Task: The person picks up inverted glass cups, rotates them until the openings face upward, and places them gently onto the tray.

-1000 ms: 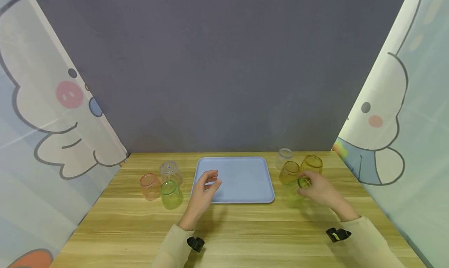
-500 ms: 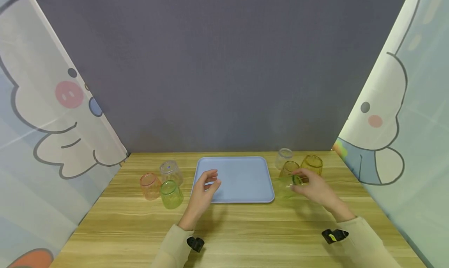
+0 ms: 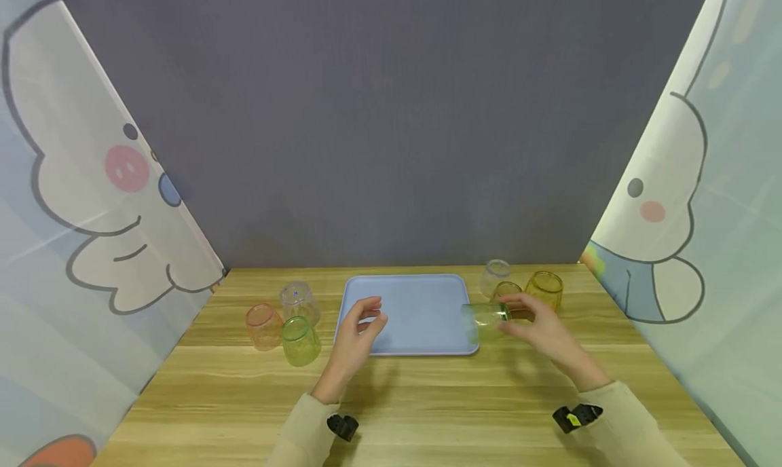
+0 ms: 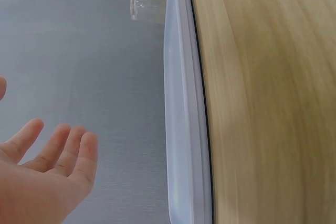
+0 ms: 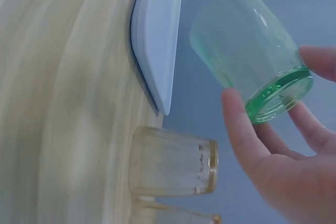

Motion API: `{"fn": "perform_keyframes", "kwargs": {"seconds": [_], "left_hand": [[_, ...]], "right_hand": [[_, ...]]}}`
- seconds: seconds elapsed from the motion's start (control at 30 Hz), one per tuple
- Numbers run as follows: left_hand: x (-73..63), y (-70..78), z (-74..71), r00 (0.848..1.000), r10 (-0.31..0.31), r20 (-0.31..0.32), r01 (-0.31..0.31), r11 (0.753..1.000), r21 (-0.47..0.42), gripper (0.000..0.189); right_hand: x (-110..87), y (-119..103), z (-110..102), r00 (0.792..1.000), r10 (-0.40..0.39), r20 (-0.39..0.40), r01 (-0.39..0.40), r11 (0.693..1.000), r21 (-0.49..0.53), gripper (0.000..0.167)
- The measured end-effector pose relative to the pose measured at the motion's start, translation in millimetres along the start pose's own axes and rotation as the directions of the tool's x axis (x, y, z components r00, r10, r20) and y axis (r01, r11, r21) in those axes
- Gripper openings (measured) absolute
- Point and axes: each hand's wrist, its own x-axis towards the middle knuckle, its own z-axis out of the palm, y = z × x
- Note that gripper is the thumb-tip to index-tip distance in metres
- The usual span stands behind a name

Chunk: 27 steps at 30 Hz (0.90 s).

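My right hand (image 3: 540, 324) pinches a green drinking glass (image 3: 485, 315) near its thick base. The glass lies on its side in the air, mouth pointing left, over the right edge of a pale blue tray (image 3: 415, 311). In the right wrist view, thumb and fingers sit around the base of the green glass (image 5: 247, 40), which is tilted. My left hand (image 3: 354, 334) hovers at the tray's left front part, holding nothing. Its fingers are loosely bent in the left wrist view, where the tray (image 4: 184, 129) lies to the right of the hand (image 4: 52, 177).
Right of the tray stand two amber glasses (image 3: 544, 290), one partly behind the right hand, and a clear glass (image 3: 495, 277). To its left are a pink glass (image 3: 264, 328), a clear glass (image 3: 301, 304) and another green glass (image 3: 301, 343). A grey panel (image 3: 391, 127) rises behind the table.
My right hand has carried the green glass left from beside the amber glasses to the tray's right edge, tipping it onto its side. The left hand has stayed in place.
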Motion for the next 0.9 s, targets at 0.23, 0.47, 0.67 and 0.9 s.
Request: {"fn": "perform_keyframes", "kwargs": {"seconds": [0.23,0.47,0.67,0.9], "left_hand": [[-1.8,0.2,-2.8,1.0,0.01,0.016,-0.01,1.0,-0.013,0.037],[-3.1,1.6,-5.1,0.999,0.006,0.035,-0.006,1.0,-0.024,0.039],[-3.9,1.5,-6.5,0.999,0.021,0.041,-0.02,0.999,-0.028,0.039],[-5.9,3.4,-6.3,0.997,0.049,0.054,-0.048,0.998,-0.03,0.039]], "right_hand": [[0.2,-2,12,1.0,-0.009,-0.014,0.011,0.988,0.153,0.048],[0.4,-1,23,1.0,0.004,-0.019,0.001,0.97,0.243,0.05],[-0.1,-1,33,1.0,0.01,-0.008,-0.007,0.941,0.34,0.049],[-3.2,-4,44,0.999,0.042,0.015,-0.045,0.909,0.415,0.052]]}}
